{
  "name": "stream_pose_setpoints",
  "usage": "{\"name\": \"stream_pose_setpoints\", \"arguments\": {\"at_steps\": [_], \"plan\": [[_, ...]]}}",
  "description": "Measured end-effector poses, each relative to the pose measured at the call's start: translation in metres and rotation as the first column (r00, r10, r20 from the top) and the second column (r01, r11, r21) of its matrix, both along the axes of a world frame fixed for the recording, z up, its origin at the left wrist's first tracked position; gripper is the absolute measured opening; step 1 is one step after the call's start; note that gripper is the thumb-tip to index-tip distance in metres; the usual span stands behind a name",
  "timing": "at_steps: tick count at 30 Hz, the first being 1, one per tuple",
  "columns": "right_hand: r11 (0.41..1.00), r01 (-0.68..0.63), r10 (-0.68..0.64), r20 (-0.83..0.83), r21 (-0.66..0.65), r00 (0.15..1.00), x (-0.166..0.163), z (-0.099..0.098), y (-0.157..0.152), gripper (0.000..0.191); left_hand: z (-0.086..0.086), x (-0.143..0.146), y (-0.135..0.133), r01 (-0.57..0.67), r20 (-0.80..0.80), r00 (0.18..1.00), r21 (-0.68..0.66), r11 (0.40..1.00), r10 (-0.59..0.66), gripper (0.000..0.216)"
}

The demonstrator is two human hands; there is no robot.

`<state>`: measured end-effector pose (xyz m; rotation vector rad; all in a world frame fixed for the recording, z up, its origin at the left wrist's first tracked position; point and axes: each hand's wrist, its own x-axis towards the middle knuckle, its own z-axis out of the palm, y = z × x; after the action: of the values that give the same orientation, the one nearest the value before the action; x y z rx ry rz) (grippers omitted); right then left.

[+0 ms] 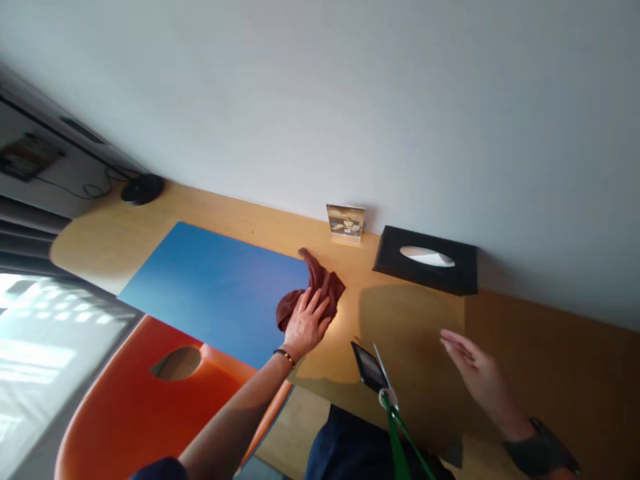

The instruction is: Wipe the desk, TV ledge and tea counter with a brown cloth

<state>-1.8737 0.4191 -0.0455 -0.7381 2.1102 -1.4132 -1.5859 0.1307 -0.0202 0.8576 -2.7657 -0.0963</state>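
Note:
My left hand (307, 323) lies flat, fingers spread, pressing a crumpled brown cloth (320, 283) onto the wooden desk (405, 320) at the right edge of a blue desk mat (215, 287). A thin bracelet circles that wrist. My right hand (475, 377) hovers open over the desk further right, fingers extended and holding nothing, with a dark watch on its wrist. A badge (369, 367) on a green lanyard hangs between the two hands.
A black tissue box (450, 270) and a small upright card stand (345, 223) sit against the white wall. A black round lamp base (143, 189) with a cable is at the far left. An orange chair (150, 407) stands below the mat.

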Motion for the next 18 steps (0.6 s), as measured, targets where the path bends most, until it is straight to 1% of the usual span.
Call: {"name": "stream_pose_setpoints", "arguments": {"at_steps": [1, 3, 5, 6, 7, 9, 11, 12, 15, 17, 18], "plan": [[1.000, -0.012, 0.012, 0.019, 0.002, 1.000, 0.004, -0.006, 0.014, 0.058, -0.007, 0.002, 0.016, -0.052, -0.015, 0.999, -0.019, 0.998, 0.051, 0.046], [1.000, -0.027, 0.027, 0.050, 0.002, 0.998, 0.007, -0.018, 0.047, 0.057, -0.026, 0.002, 0.060, -0.113, -0.037, 0.993, -0.035, 0.993, 0.112, 0.046], [1.000, -0.009, 0.009, 0.074, -0.001, 0.997, 0.006, -0.033, 0.086, 0.058, -0.047, -0.004, 0.114, -0.128, -0.041, 0.991, -0.028, 0.991, 0.127, 0.045], [1.000, 0.018, -0.017, 0.087, -0.003, 0.996, 0.005, -0.042, 0.107, 0.060, -0.056, -0.010, 0.142, -0.113, -0.039, 0.993, -0.016, 0.994, 0.112, 0.045], [0.999, 0.050, -0.049, 0.105, -0.004, 0.993, 0.004, -0.051, 0.128, 0.062, -0.066, -0.018, 0.170, -0.075, -0.034, 0.997, 0.002, 0.997, 0.075, 0.045], [0.994, 0.106, -0.105, 0.152, 0.002, 0.983, 0.005, -0.072, 0.170, 0.065, -0.083, -0.039, 0.223, 0.065, -0.018, 0.998, 0.053, 0.996, -0.065, 0.047], [0.990, 0.142, -0.142, 0.194, 0.018, 0.971, 0.011, -0.092, 0.207, 0.066, -0.097, -0.063, 0.268, 0.226, -0.011, 0.974, 0.100, 0.969, -0.226, 0.049], [0.988, 0.150, -0.152, 0.208, 0.022, 0.966, 0.015, -0.101, 0.223, 0.065, -0.104, -0.074, 0.286, 0.285, -0.007, 0.958, 0.112, 0.952, -0.286, 0.049], [0.989, 0.147, -0.143, 0.239, -0.001, 0.960, 0.026, -0.124, 0.255, 0.063, -0.116, -0.101, 0.325, 0.404, 0.027, 0.912, 0.097, 0.910, -0.408, 0.045], [0.990, 0.136, -0.126, 0.243, -0.025, 0.962, 0.028, -0.135, 0.264, 0.059, -0.116, -0.115, 0.343, 0.495, 0.063, 0.862, 0.099, 0.863, -0.502, 0.039], [0.991, 0.128, -0.116, 0.228, -0.035, 0.967, 0.027, -0.139, 0.265, 0.057, -0.113, -0.122, 0.349, 0.542, 0.068, 0.831, 0.124, 0.831, -0.552, 0.036]]}}
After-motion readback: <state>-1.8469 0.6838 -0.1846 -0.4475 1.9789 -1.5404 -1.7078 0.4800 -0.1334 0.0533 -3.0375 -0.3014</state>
